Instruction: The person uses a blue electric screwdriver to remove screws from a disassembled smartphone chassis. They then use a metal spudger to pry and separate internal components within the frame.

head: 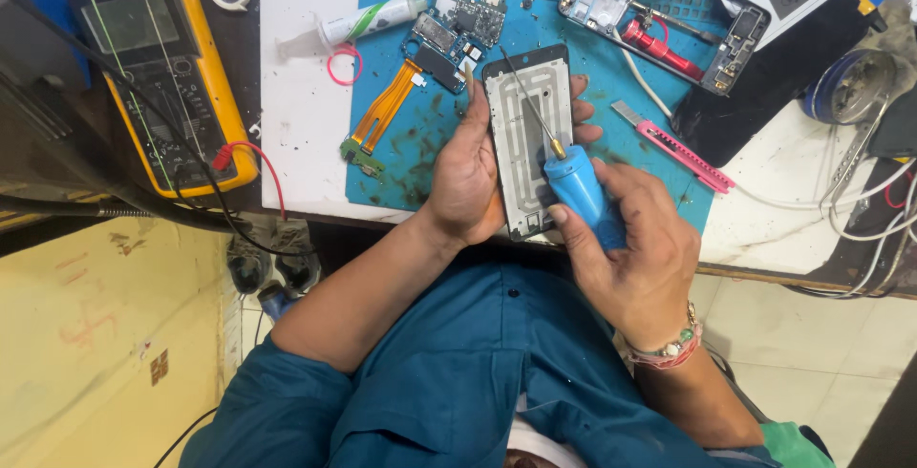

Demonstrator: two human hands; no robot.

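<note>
Over the blue mat [420, 158], the left hand [468, 177] clasps a phone frame [528, 134] while the right hand [635, 248], grip closed on a blue-handled screwdriver [573, 186], works it, needing steady tip placement.

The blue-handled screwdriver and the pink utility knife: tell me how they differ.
The blue-handled screwdriver is gripped in the right hand, its thin metal shaft lying over the phone frame that the left hand holds; the pink utility knife lies untouched on the blue mat. The screwdriver's handle is thick and rounded; the knife is flat and slim. Both are hand tools lying at a slant.
</note>
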